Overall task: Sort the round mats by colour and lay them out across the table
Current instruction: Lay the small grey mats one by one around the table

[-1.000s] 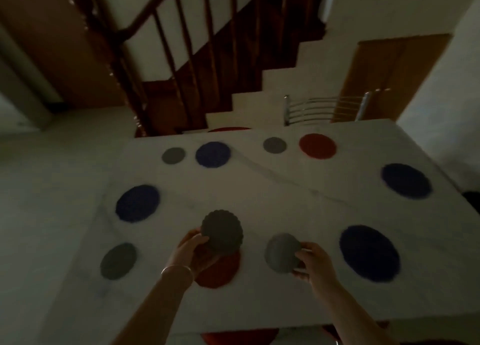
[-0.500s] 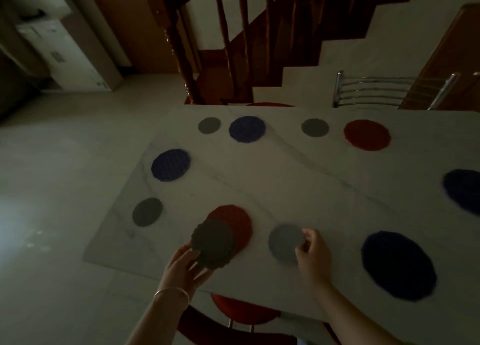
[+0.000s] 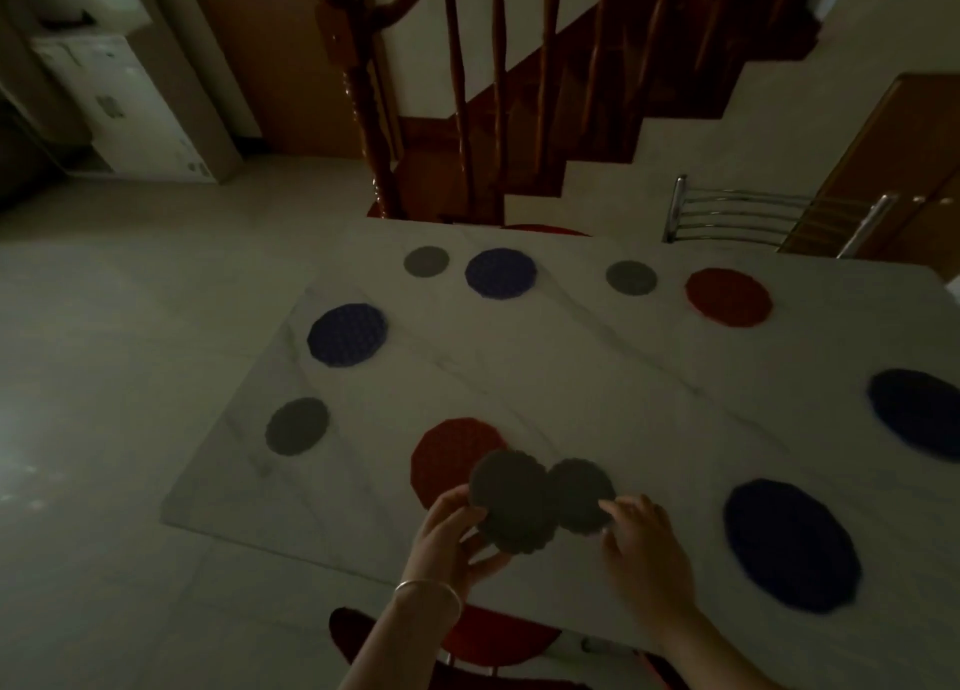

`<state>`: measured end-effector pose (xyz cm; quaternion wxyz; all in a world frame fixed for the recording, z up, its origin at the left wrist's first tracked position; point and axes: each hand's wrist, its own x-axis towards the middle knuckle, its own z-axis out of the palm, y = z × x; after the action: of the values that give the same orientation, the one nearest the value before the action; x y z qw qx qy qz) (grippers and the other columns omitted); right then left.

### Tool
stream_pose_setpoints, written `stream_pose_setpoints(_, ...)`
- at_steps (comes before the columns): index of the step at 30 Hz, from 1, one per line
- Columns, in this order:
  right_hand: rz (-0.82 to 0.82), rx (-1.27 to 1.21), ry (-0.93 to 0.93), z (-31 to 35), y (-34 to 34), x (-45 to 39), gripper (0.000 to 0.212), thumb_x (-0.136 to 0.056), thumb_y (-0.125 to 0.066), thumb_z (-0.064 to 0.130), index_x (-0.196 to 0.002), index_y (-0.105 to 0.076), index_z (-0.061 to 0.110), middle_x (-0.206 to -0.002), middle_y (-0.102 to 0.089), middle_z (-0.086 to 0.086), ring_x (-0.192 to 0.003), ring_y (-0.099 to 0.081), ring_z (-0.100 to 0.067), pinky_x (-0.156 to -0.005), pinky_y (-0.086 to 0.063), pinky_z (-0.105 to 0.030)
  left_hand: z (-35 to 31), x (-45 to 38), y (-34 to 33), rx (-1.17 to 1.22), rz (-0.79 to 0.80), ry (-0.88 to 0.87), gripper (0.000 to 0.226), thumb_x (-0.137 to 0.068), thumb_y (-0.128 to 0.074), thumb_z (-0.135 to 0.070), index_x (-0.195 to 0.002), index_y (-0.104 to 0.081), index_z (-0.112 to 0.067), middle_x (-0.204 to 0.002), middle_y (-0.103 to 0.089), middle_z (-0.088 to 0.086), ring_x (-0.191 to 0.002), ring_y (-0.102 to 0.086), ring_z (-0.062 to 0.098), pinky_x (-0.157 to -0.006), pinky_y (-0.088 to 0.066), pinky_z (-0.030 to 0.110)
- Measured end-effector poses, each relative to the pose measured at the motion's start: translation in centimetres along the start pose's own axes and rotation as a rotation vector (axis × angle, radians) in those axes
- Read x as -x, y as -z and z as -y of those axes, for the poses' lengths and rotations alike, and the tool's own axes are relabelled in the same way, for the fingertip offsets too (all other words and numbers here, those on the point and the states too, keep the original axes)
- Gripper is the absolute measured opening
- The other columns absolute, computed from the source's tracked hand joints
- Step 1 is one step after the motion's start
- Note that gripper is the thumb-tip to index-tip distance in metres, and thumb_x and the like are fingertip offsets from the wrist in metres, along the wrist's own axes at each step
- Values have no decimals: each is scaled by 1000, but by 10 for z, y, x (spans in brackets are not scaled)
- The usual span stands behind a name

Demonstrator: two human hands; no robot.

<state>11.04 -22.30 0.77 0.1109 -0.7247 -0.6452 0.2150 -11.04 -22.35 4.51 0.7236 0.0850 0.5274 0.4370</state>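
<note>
Pinching a dark grey mat (image 3: pixel 511 502) by its lower left edge, your left hand (image 3: pixel 452 539) holds it tilted above the near edge of the table (image 3: pixel 571 377). Your right hand (image 3: pixel 641 539) grips a second grey mat (image 3: pixel 579 492) with fingertips (image 3: pixel 610 507) on its right rim; the two mats overlap. A red mat (image 3: pixel 447 455) lies partly under the left one. Three more grey, four blue and one red mat are spread well apart across the tabletop. A bangle (image 3: pixel 428 588) circles your left wrist.
</note>
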Motion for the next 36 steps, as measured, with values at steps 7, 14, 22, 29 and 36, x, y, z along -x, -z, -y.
stream_pose_setpoints(7,-84,-726,-238,-34,77,21,23,-87,-58,44,-106,-61,32,-95,-68,15,-88,-65,-1,-74,-51,-19,44,-20,-98,-183,227,94,20,-76,-70,-9,-96,-70,-14,-102,-70,17,-88,-71,33,-64,-57,40)
stream_pose_setpoints(14,-263,-953,-497,-150,142,14,24,-69,-82,16,-80,-61,18,-76,-69,-3,-66,-66,-14,-43,-47,-14,103,-20,-219,-327,346,93,13,-82,-67,-10,-90,-68,-19,-86,-73,8,-81,-70,28,-61,-57,38)
stream_pose_setpoints(22,-157,-1045,-509,-290,186,16,22,-77,-76,15,-79,-54,14,-77,-65,-10,-50,-65,-17,-54,-58,-40,198,-22,-327,-286,204,50,19,-86,-57,-2,-92,-67,-17,-76,-74,9,-66,-71,26,-51,-58,37)
stream_pose_setpoints(29,-102,-1081,-479,-356,235,34,22,-76,-76,14,-78,-54,14,-82,-63,-11,-70,-67,-24,-54,-55,-33,257,15,-377,-235,105,-5,28,-83,-56,3,-90,-70,-21,-87,-75,5,-78,-73,25,-63,-58,40)
stream_pose_setpoints(36,-76,-1250,-519,-384,247,38,20,-73,-78,7,-75,-59,9,-80,-64,-12,-70,-66,-25,-56,-55,-30,265,31,-378,-177,4,-75,27,-87,-55,2,-91,-70,-21,-86,-74,6,-79,-72,25,-61,-58,38)
